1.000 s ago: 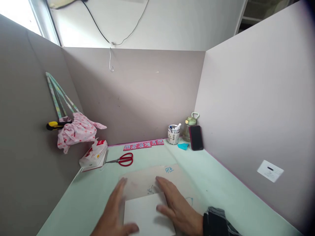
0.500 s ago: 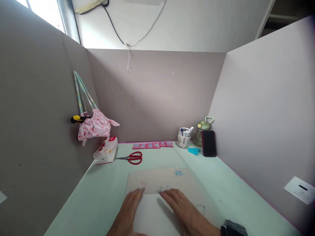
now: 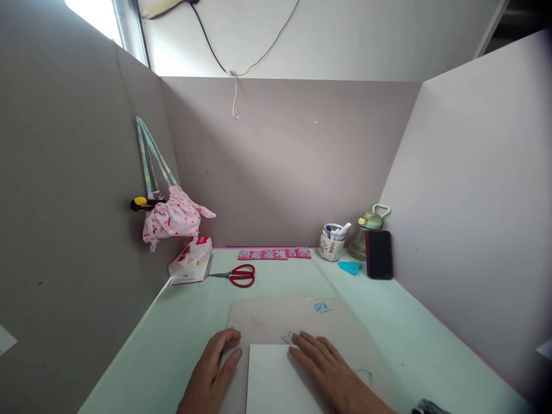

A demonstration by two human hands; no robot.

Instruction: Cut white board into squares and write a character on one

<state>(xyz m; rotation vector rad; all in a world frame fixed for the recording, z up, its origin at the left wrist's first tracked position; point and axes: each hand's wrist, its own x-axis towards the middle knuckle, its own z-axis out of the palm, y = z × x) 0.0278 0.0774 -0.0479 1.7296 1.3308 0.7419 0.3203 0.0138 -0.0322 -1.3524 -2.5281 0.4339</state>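
Though partitioned, bright tabletop with sheet

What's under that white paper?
A pale mat with blue writing shows beside the paper and seems to run under it. The part beneath is covered, so I can't tell what's there. The right hand also hides part of the paper.

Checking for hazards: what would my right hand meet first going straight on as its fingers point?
Past the pale mat, the right hand would probably meet the red-handled scissors first, though depth is unclear.
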